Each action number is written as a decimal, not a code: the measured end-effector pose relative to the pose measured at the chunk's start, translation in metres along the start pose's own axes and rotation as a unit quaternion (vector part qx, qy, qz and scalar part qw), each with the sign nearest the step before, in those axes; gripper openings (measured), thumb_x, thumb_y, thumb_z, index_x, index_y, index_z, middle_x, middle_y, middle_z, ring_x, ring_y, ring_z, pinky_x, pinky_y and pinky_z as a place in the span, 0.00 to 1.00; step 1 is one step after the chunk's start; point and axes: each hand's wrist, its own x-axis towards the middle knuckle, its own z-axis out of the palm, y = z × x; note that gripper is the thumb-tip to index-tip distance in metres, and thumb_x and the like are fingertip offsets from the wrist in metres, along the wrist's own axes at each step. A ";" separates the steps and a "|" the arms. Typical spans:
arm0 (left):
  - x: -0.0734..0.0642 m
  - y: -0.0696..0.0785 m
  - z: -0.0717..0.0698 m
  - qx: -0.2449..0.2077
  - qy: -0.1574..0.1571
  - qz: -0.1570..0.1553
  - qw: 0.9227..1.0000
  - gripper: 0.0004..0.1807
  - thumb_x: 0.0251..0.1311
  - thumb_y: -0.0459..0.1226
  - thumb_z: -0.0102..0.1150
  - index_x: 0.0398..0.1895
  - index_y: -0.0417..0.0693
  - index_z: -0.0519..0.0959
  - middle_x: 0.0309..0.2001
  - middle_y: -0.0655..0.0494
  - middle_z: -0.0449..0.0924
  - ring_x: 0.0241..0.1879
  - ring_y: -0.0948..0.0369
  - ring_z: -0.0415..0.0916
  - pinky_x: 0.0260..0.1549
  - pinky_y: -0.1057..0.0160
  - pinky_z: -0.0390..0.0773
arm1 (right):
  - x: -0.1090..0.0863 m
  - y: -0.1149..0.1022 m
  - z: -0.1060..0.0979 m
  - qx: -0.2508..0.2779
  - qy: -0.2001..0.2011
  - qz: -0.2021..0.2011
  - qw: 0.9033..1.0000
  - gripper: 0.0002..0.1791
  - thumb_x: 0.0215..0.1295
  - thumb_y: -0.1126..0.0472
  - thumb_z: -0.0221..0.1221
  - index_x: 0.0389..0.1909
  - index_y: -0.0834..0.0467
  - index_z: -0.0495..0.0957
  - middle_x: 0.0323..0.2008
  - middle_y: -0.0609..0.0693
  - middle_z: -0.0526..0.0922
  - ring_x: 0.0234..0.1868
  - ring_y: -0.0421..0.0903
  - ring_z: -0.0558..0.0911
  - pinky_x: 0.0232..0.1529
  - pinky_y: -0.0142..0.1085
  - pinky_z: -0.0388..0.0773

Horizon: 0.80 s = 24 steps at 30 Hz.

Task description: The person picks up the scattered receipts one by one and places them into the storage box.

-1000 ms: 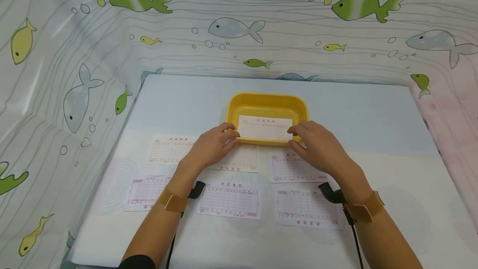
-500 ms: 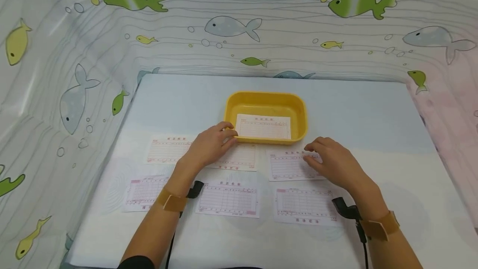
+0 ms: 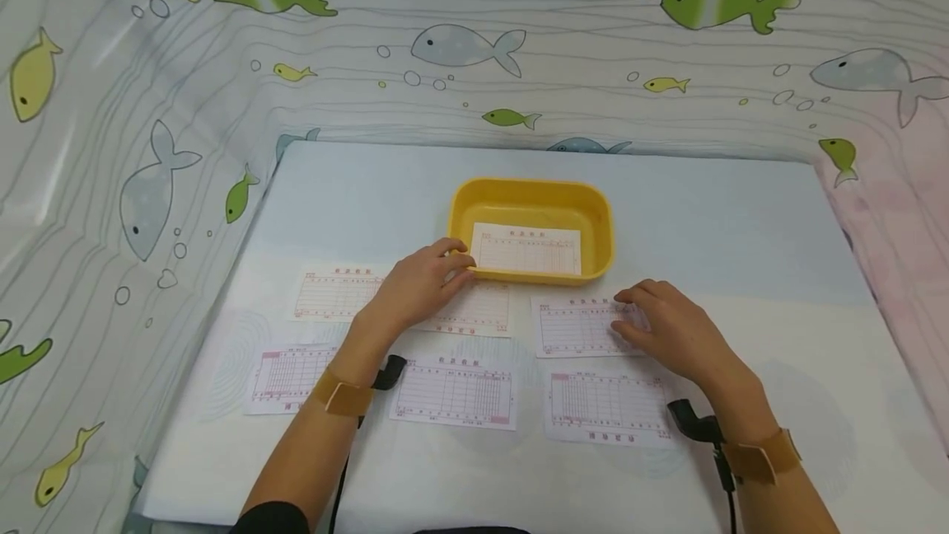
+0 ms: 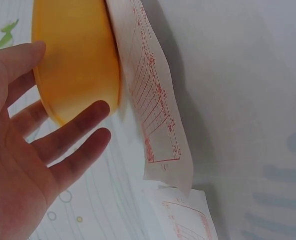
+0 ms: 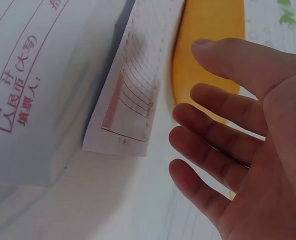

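Observation:
A shallow yellow plastic tray stands mid-table with a red-printed receipt slip lying in it. My left hand holds the tray's front left corner, the thumb outside the wall and fingers over the rim; the left wrist view shows its other fingers spread. My right hand, fingers loosely bent and holding nothing, hovers over the right end of a purple-printed receipt slip. Two more red-printed slips lie beneath and left of the left hand, one the left slip, partly covered by it.
Three purple-printed slips form the front row: a left slip partly behind the left forearm, a middle slip and a right slip. The white table backs onto a fish-patterned curtain. Wrist cameras with cables hang from both wrists.
My right hand has left the right side of the tray and the slip in it, moving right and nearer to me over the purple slip. The left hand has stayed at the tray's corner.

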 end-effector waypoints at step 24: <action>-0.001 0.004 -0.005 0.006 -0.013 -0.015 1.000 0.14 0.66 0.45 0.58 0.51 0.54 0.82 0.58 0.56 0.71 0.52 0.57 0.73 0.52 0.56 0.74 | 0.008 0.016 0.012 -0.036 -0.023 0.026 0.999 0.31 0.57 0.52 0.68 0.59 0.63 0.74 0.53 0.58 0.73 0.52 0.57 0.71 0.53 0.54 0.69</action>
